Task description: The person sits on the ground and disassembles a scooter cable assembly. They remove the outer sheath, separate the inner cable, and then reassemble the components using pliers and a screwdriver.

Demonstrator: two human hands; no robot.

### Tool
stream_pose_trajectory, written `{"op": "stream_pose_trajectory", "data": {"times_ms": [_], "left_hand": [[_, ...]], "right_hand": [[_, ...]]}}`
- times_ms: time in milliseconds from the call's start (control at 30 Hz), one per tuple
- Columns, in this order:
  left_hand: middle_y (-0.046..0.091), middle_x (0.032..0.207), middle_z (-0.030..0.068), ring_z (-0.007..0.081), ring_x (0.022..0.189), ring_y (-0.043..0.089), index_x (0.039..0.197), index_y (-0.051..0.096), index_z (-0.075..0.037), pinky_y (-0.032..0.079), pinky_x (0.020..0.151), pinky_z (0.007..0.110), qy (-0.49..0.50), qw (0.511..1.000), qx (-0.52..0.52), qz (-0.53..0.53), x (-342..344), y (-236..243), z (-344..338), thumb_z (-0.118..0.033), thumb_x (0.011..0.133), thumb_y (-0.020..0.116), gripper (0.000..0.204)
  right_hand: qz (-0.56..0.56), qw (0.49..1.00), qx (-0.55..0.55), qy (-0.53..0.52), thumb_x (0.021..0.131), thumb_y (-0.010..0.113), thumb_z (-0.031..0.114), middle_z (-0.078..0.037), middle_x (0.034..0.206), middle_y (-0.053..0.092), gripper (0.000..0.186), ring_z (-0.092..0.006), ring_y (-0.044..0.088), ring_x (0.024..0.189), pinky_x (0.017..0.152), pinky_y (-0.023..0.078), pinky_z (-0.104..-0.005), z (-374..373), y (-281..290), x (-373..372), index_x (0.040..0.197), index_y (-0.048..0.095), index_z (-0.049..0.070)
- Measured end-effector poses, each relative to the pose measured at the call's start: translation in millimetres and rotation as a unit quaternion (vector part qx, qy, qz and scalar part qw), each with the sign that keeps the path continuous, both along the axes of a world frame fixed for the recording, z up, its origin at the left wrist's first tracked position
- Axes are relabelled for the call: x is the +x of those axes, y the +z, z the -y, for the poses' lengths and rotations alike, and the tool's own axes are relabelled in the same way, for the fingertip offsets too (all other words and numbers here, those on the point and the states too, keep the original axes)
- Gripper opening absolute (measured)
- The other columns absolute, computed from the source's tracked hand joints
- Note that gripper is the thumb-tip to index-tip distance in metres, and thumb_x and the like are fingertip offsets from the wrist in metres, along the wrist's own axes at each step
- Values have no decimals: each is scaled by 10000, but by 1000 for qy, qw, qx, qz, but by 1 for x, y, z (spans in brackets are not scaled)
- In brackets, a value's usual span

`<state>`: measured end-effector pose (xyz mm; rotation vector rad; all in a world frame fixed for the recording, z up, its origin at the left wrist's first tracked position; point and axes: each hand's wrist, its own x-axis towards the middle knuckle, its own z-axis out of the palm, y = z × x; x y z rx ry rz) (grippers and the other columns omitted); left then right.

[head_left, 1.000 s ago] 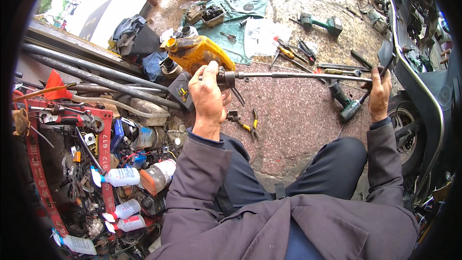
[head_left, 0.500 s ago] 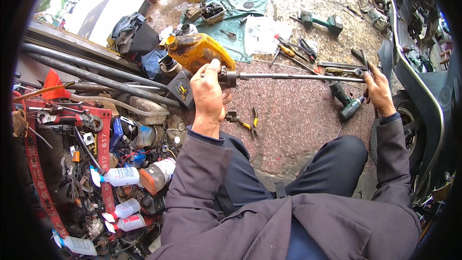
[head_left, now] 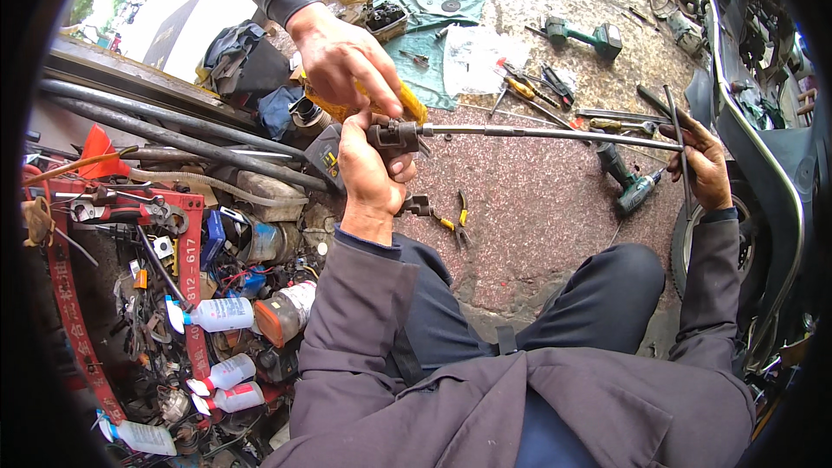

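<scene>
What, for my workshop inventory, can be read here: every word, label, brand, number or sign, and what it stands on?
I don't copy out wording or numbers, but print stands here:
Red metal frame: pale characters and digits, readable in part.
Spray bottles: labels, too small to read.
Dark box: yellow marking, too blurred to read.
Orange-ended container: label, too small to read.
Long metal rod: no readable text.

On floor (head_left: 546,217), farther out: green cloth (head_left: 425,33), spread; green cordless drill (head_left: 579,36) to its right. Closer in: yellow-handled pliers (head_left: 460,226), lying open. Left: grey pipes (head_left: 173,125) set aslant, orange funnel (head_left: 101,154) near their outer ends; lower down, four spray bottles (head_left: 224,315), blue- or red-topped, among jumbled parts (head_left: 149,329).
</scene>
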<state>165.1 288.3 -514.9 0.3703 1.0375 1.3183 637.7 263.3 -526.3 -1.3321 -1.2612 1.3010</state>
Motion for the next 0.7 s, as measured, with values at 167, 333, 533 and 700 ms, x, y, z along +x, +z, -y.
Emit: {"op": "stream_pose_trajectory", "data": {"times_ms": [167, 333, 533, 700], "left_hand": [[528, 624, 47, 120, 376, 336, 831, 486, -120, 252, 361, 248, 2, 1000, 7, 10, 1, -1, 0, -421, 947, 353, 349], [537, 647, 65, 134, 393, 360, 874, 474, -124, 266, 365, 255, 30, 999, 5, 9, 2, 0, 1, -414, 951, 379, 315], [557, 668, 58, 134, 402, 369, 845, 503, -137, 274, 377, 272, 29, 1000, 1, 1, 1, -2, 2, -389, 927, 417, 279], [535, 652, 50, 114, 392, 379, 870, 487, -116, 288, 355, 254, 33, 999, 17, -26, 2, -4, 2, -362, 933, 443, 258]], "right_hand": [[8, 1000, 7, -3, 874, 413, -34, -187, 1236, 597, 563, -102, 615, 683, 545, 521, -210, 1, 0, 2, 1433, 368, 17], [1, 1000, 18, 9, 847, 393, -49, -165, 1209, 619, 594, -110, 619, 687, 566, 512, -217, 2, 1, 0, 1437, 360, 9], [2, 1000, 26, 13, 836, 392, -56, -171, 1204, 621, 609, -106, 615, 692, 607, 511, -226, 3, 3, -1, 1440, 350, 2], [16, 1000, 25, 0, 779, 377, -80, -148, 1150, 637, 635, -130, 621, 688, 610, 511, -242, 3, 5, -3, 1411, 387, -20]]}}
